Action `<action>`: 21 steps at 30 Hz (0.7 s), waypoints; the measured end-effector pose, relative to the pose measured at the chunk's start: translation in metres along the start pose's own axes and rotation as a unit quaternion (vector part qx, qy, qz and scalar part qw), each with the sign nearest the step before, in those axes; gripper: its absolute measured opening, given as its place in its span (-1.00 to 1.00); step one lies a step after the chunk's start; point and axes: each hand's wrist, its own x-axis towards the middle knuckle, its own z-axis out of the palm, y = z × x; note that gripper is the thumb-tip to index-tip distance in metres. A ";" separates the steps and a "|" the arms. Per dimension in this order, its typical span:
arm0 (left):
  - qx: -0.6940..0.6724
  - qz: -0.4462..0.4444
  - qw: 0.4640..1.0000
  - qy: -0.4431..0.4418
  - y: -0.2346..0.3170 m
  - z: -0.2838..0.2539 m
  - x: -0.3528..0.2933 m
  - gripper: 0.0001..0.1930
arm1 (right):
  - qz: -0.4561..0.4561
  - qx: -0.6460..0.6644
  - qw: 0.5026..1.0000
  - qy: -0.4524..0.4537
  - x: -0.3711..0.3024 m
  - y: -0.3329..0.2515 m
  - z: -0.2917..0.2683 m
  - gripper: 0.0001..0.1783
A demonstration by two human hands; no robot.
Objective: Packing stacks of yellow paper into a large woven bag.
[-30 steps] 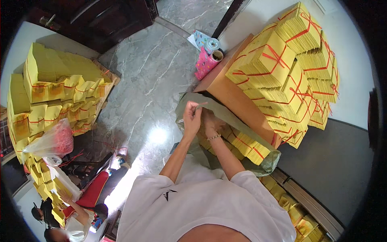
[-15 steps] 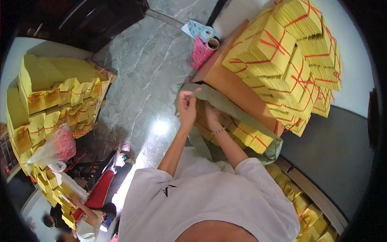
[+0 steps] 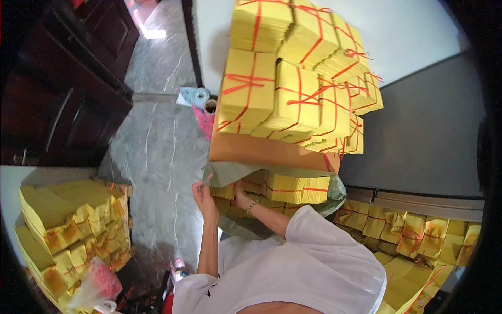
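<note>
A grey-green sack (image 3: 230, 170) lies open in front of me, with several bundles of yellow paper (image 3: 298, 188) tied with red string inside. My left hand (image 3: 204, 196) pinches the sack's rim at its left end. My right hand (image 3: 242, 198), with a bracelet at the wrist, reaches into the sack's mouth beside the bundles. Its fingertips are hidden among the paper and the sack, so its grip does not show.
Beyond the sack stands a brown carton (image 3: 261, 149), with tied yellow paper bundles (image 3: 298, 97) stacked above it. More paper stacks (image 3: 78, 225) stand at the left and bundles (image 3: 413, 235) at the right. Rolls of patterned film (image 3: 205, 107) lie by the wall.
My view has swung to the right, and the person at the lower left is out of sight. Both hands stay at the sack, the right one still inside it.
</note>
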 end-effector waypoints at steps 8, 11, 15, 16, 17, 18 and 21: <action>0.089 0.023 0.995 0.028 0.011 -0.004 0.010 -0.78 | -0.151 -0.427 0.887 -0.094 -0.066 -0.029 -0.015 -0.26; 0.097 0.054 0.993 0.041 0.014 -0.001 0.010 -0.81 | -0.077 -0.429 0.899 -0.036 -0.147 -0.071 0.023 -0.45; 0.151 0.104 0.982 0.036 0.012 0.005 0.008 -0.84 | -0.238 -0.525 0.767 -0.280 -0.221 -0.109 -0.005 -0.63; 0.179 0.111 0.977 0.041 0.012 0.006 0.005 -0.85 | -0.253 -0.538 0.741 -0.312 -0.265 -0.143 0.004 -0.67; 0.179 0.116 0.976 0.040 0.011 0.009 0.004 -0.85 | -0.267 -0.494 0.777 -0.285 -0.299 -0.174 0.005 -0.70; 0.205 0.122 0.970 0.050 0.009 0.012 0.002 -0.84 | -0.281 -0.445 0.810 -0.258 -0.326 -0.205 0.003 -0.73; 0.354 0.204 0.906 0.107 0.015 0.025 -0.015 -0.81 | -0.552 -0.387 0.738 -0.034 -0.363 -0.303 -0.005 -0.82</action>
